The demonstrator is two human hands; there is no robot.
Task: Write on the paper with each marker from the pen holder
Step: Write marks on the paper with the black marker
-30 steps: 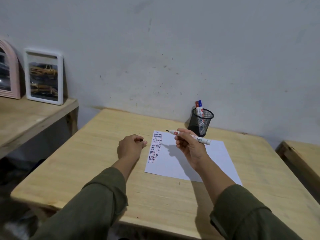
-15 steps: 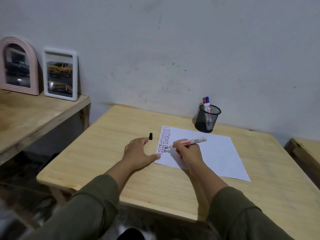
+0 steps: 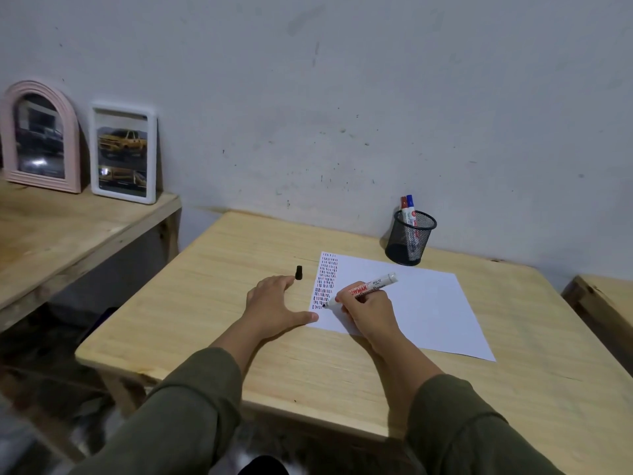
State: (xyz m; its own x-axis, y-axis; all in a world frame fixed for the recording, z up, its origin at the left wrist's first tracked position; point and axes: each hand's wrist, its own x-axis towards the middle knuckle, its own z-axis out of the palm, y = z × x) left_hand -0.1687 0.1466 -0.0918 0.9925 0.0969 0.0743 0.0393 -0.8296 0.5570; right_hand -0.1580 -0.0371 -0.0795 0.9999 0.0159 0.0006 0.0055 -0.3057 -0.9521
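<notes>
A white sheet of paper [image 3: 421, 306] lies on the wooden table [image 3: 239, 262], with columns of short red and dark strokes along its left edge. My right hand [image 3: 370, 311] grips a white marker [image 3: 371, 286], and its dark tip touches the paper at the foot of the strokes. My left hand [image 3: 275, 308] rests flat on the table beside the paper's near left corner, fingers spread. A black cap [image 3: 298, 272] stands on the table just past its fingertips. The black mesh pen holder [image 3: 409, 241] at the back holds a red marker [image 3: 404, 207] and a blue marker [image 3: 410, 206].
A lower wooden bench [image 3: 68, 231] on the left carries a pink arched mirror [image 3: 39, 137] and a white framed picture [image 3: 123, 152] leaning on the wall. Another wooden surface [image 3: 603, 296] shows at the right edge. The wall rises right behind the table.
My left hand opened, left the black cap on the table and now lies flat. My right hand lowered the marker from the air until its tip met the paper.
</notes>
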